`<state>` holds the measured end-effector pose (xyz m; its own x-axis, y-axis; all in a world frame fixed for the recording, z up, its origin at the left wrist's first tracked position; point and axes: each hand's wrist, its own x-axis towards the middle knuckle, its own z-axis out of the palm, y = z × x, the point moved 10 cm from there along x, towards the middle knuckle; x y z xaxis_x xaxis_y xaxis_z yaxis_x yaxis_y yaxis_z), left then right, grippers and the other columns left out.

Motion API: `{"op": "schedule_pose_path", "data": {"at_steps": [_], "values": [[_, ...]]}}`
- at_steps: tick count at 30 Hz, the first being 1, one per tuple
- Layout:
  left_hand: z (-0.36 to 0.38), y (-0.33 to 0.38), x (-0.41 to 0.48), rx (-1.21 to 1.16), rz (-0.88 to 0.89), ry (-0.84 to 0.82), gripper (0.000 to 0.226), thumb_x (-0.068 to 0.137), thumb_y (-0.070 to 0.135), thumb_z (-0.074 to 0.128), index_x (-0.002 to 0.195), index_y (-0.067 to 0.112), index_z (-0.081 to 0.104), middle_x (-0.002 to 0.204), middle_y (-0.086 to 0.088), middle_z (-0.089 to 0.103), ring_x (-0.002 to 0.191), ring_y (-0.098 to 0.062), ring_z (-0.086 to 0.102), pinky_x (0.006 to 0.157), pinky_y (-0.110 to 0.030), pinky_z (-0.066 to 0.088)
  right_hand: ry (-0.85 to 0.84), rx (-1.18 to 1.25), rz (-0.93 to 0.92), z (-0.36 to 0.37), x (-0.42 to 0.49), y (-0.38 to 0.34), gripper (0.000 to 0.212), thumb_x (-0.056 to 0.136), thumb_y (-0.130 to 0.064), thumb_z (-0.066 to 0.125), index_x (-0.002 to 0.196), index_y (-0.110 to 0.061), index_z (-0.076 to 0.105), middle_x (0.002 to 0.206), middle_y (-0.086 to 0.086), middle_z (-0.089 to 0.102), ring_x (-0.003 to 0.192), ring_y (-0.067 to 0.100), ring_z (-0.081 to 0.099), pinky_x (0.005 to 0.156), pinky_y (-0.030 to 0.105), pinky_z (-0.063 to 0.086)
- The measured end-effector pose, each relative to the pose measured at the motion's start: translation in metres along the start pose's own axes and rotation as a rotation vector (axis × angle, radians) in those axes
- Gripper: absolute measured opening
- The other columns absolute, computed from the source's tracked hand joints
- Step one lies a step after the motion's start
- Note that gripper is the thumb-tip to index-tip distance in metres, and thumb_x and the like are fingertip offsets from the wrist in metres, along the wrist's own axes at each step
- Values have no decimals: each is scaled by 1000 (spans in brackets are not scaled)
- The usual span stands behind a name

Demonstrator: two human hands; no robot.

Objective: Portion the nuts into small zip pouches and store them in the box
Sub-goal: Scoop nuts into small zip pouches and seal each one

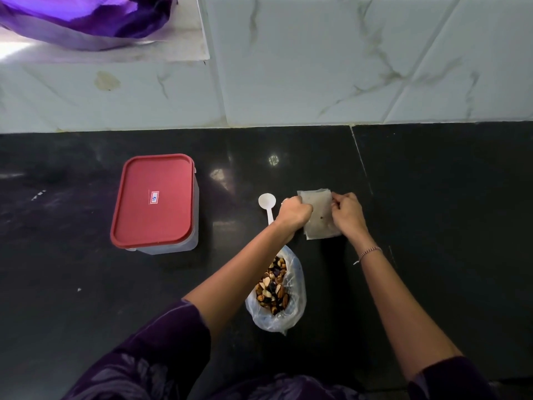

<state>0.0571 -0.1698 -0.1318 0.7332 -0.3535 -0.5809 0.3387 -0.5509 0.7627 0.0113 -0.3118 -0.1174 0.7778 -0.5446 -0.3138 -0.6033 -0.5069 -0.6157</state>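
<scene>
A small stack of clear zip pouches [319, 215] lies on the black counter [86, 284]. My left hand [293, 212] grips its left edge and my right hand [347, 215] pinches its right edge. A white plastic spoon [267, 204] lies just left of my left hand. Close to me, an open clear plastic bag of mixed nuts [274, 290] sits under my left forearm. The storage box [155, 204], clear with a red lid shut on it, stands to the left.
A white marble-tiled wall [346, 62] rises behind the counter. A purple plastic bag [86, 18] sits on a ledge at the top left. A seam in the counter [360, 160] runs toward the wall on the right.
</scene>
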Motion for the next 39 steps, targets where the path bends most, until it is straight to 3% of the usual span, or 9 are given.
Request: {"op": "schedule_pose_path", "data": {"at_steps": [5,10,15,19,24,28,31,34,39], "values": [[-1,8,-16,107,20,17,24,85,9,44,102,-2,57,127,-26,52,103,-37,57,78,-37,48,50,-17,2,-2,-9,-1,39,100,-14,40,139,-10,45,133,9,40,120,24,43,94,28,38],[-3,19,-28,181,94,44,42,86,12,44,123,-6,54,137,-19,44,128,-38,40,104,-45,41,148,4,1,-18,-22,-7,40,98,-18,46,138,-10,47,134,9,42,124,25,37,99,33,38],[-9,25,-41,107,174,72,66,72,28,41,134,10,50,124,-15,60,118,-34,54,98,-46,48,199,264,3,-31,-35,-13,34,94,-14,55,128,-12,56,120,6,61,112,21,58,91,31,49],[-20,31,-66,5,245,79,54,89,14,49,143,16,40,129,-7,58,116,-25,56,99,-43,48,194,360,-45,-36,-51,-29,40,91,-14,60,130,-20,53,102,-2,63,101,17,61,88,36,53],[-34,28,-83,-37,345,123,62,90,5,52,147,15,28,136,-7,52,116,-20,56,98,-37,49,160,406,-206,-31,-78,-58,51,88,-8,63,128,-36,50,87,-1,66,84,7,65,79,22,50],[-46,26,-105,20,433,164,66,88,9,57,146,16,27,134,-6,47,113,-13,47,95,-30,45,99,404,-261,-22,-97,-78,34,86,-9,65,106,-36,60,87,3,67,84,16,67,76,37,57],[-59,20,-118,36,484,207,71,84,17,60,146,18,26,141,-5,38,129,-19,34,105,-36,40,64,381,-309,-14,-112,-91,25,88,-16,65,106,-31,57,85,0,70,79,15,68,75,41,57],[-69,11,-128,58,491,221,82,71,33,54,146,20,23,141,-2,33,130,-21,28,107,-49,37,112,217,-391,-14,-130,-107,13,89,-25,64,100,-27,57,88,-6,66,75,10,63,65,30,53],[-82,-6,-140,183,533,267,100,62,58,51,148,21,18,143,-2,32,132,-20,28,107,-45,30,118,31,-492,-7,-148,-124,20,86,-40,65,97,-23,64,99,-7,56,87,9,59,70,29,52]]}}
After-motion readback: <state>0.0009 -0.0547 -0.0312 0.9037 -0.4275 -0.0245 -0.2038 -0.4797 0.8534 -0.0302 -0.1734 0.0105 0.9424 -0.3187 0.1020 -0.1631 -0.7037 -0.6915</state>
